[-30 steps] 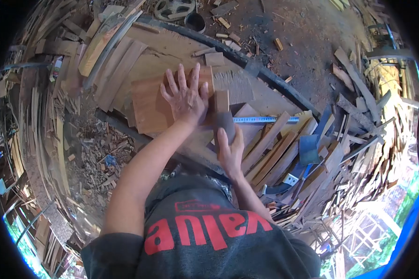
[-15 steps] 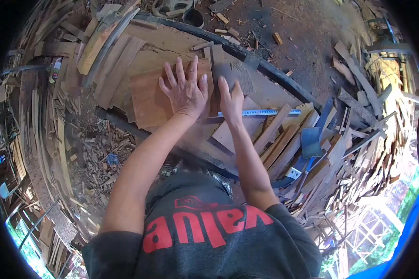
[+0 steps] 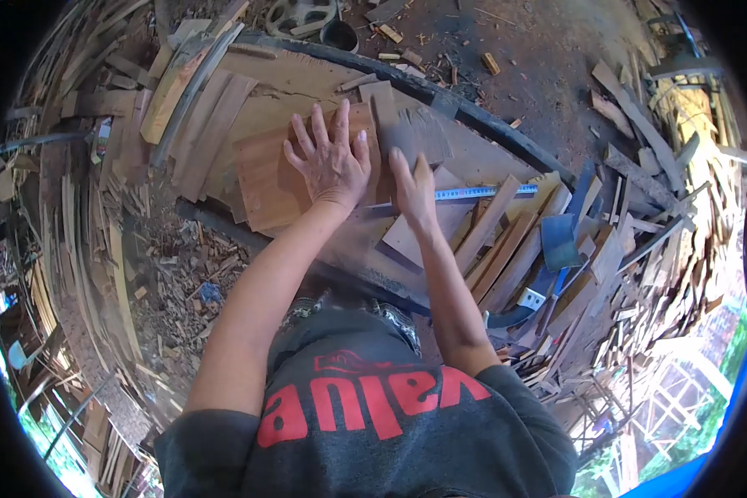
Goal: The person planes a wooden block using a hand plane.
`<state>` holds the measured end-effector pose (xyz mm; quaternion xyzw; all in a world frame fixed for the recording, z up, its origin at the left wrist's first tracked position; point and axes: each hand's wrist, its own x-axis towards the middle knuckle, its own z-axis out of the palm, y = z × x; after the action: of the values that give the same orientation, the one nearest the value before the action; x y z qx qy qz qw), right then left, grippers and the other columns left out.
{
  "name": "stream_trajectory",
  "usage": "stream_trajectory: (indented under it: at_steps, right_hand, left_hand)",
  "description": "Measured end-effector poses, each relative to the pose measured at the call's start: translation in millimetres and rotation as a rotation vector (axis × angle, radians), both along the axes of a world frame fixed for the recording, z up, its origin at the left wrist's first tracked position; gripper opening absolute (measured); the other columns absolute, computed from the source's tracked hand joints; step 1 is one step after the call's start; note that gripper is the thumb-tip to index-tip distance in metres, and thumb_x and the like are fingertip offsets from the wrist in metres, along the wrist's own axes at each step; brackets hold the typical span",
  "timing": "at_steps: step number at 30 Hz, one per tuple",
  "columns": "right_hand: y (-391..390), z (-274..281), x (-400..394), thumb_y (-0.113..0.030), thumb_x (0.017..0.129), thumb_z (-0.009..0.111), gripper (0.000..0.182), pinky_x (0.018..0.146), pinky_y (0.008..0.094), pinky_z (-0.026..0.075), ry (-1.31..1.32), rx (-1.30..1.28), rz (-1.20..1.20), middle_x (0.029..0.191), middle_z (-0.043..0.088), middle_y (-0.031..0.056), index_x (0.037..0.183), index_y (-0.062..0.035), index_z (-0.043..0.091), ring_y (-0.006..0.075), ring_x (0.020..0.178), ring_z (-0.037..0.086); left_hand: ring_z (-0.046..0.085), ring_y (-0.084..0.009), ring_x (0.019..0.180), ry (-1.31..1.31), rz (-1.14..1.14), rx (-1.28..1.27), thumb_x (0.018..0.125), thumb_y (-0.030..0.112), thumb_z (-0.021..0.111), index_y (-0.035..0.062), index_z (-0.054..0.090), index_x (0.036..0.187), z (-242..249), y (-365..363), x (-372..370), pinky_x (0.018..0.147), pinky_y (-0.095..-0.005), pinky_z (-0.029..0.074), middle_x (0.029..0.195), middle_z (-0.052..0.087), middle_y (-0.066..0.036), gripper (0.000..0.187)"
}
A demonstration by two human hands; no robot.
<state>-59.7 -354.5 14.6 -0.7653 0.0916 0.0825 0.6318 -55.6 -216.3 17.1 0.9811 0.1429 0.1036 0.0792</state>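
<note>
My left hand (image 3: 332, 166) lies palm down with fingers spread on a reddish-brown wooden board (image 3: 264, 170). To the right of that board, my right hand (image 3: 412, 187) is closed round the near end of a dark grey block (image 3: 398, 141), which is smeared by motion. The block sits along the board's right edge, beside a flat strip of wood (image 3: 380, 100) and a grey ridged piece (image 3: 427, 133). A blue-and-white measuring tape or ruler (image 3: 481, 192) lies to the right of my right hand, partly behind it.
Wood strips (image 3: 498, 249) lean at the right, near a handsaw (image 3: 529, 300) and a blue curved piece (image 3: 559, 241). More planks (image 3: 216, 124) lie left of the board. A dark beam (image 3: 498, 129) edges the work surface. Scrap wood and shavings (image 3: 195, 274) cover the ground.
My right hand has shifted slightly toward me with the grey block, covering more of the tape. My left hand stays flat on the board.
</note>
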Motion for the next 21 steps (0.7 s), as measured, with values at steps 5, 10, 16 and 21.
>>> stream_trajectory:
  at_steps: [5,10,16,21]
  right_hand:
    - [-54.9,14.9,-123.8,-0.033,0.098,0.063,0.041,0.071,0.0317,0.052,0.314,0.199,-0.019,0.100,0.065,0.0105,0.120,0.0011,0.056,0.0151,0.086,0.062]
    - [-76.9,9.3,-130.4,-0.034,0.097,0.064,0.047,0.070,0.0327,0.056,0.490,0.755,-0.175,0.106,0.060,0.0113,0.131,-0.0048,0.048,0.0163,0.089,0.063]
    - [-73.1,5.9,-128.9,-0.039,0.095,0.069,0.058,0.076,0.0353,0.057,0.277,0.639,-0.200,0.111,0.059,0.0128,0.130,-0.0026,0.042,0.0210,0.093,0.062]
    - [-68.2,36.1,-131.1,-0.030,0.087,0.079,0.066,0.092,0.0340,0.050,0.066,0.030,-0.198,0.113,0.061,0.0142,0.133,-0.0008,0.040,0.0209,0.105,0.061]
  left_hand:
    - [0.024,-0.0477,0.146,-0.016,-0.002,0.062,0.099,0.046,0.046,0.0281,0.039,0.154,-0.4,0.4,1.9,0.112,-0.0679,0.018,0.156,0.036,-0.020,0.058]
    - [0.023,-0.0464,0.147,-0.011,-0.012,0.085,0.100,0.048,0.044,0.0282,0.039,0.154,-3.1,1.0,2.4,0.111,-0.0679,0.018,0.156,0.036,-0.019,0.058]
    - [0.035,-0.0419,0.139,-0.208,-0.100,-0.055,0.101,0.046,0.049,0.0236,0.045,0.147,-4.3,-0.1,-11.9,0.110,-0.0646,0.024,0.148,0.044,-0.017,0.051]
    - [0.064,-0.0289,0.102,0.112,-0.244,-0.956,0.098,0.036,0.063,0.0009,0.054,0.134,54.9,-65.7,-91.4,0.088,-0.0392,0.051,0.114,0.063,-0.017,0.051]
